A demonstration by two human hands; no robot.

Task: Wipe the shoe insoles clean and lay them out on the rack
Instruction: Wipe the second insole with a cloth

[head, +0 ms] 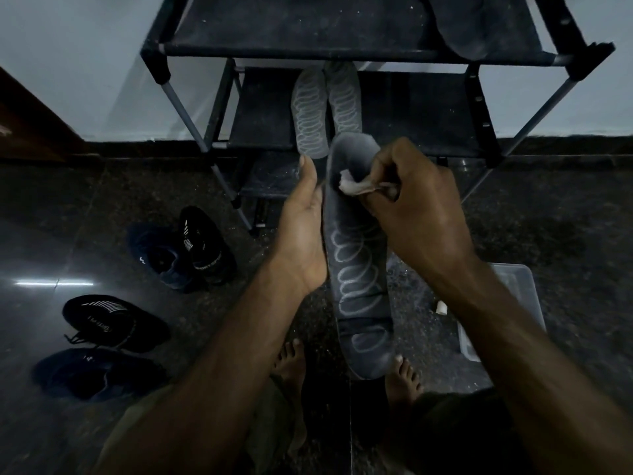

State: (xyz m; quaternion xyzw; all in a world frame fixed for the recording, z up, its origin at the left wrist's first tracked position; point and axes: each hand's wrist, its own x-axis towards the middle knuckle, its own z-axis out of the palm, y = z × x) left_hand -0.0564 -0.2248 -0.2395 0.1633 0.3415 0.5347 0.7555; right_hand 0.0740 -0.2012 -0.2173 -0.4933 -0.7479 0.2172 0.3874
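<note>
A dark grey insole (356,269) with a pale looped pattern hangs lengthwise in front of me. My left hand (303,224) holds its left edge, the thumb pointing up beside it and the fingers hidden behind. My right hand (411,204) grips a crumpled whitish wipe (356,185) and presses it on the upper part of the insole. Two more patterned insoles (325,108) lie side by side on the middle shelf of the black rack (342,53). Another dark insole (462,25) rests on the top shelf at the right.
Several dark shoes (191,248) (109,323) stand on the glossy dark floor to my left. A clear plastic box (513,303) with a small white piece beside it sits on the floor at the right. My bare feet (291,365) are below the insole. A pale wall is behind the rack.
</note>
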